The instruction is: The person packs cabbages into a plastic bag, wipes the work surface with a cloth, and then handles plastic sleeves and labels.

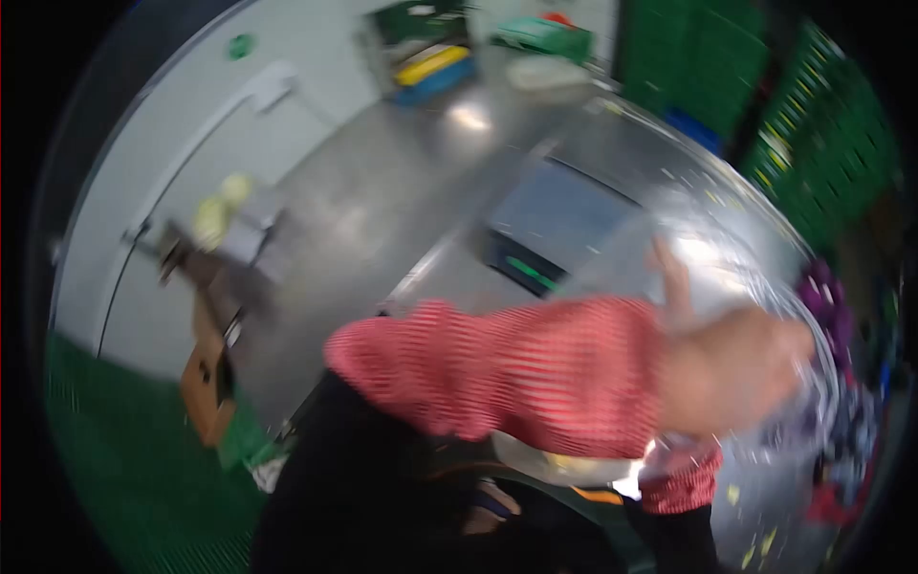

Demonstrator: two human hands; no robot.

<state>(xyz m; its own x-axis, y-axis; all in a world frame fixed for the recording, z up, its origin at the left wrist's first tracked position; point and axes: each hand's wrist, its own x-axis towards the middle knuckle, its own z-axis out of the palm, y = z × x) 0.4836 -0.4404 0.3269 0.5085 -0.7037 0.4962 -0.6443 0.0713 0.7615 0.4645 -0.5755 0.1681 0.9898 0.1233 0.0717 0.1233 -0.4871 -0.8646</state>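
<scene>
The picture is heavily motion-blurred. My left arm, in a red striped sleeve, reaches across from left to right, and my left hand [736,371] hangs over a large shiny round steel basin [755,230], one finger pointing up. A see-through film or bag seems to lie around the hand, and I cannot tell whether the fingers grip it. Only the red cuff [681,481] of my right arm shows below, the hand itself hidden behind the left forearm. A pale lump [564,464] sits under the left forearm.
A flat scale [559,212] with a green display [532,273] stands on the steel table behind the arm. Purple scraps [830,316] lie at the basin's right rim. Green crates [822,143] are stacked at the right. Yellow and blue trays [435,69] sit at the back.
</scene>
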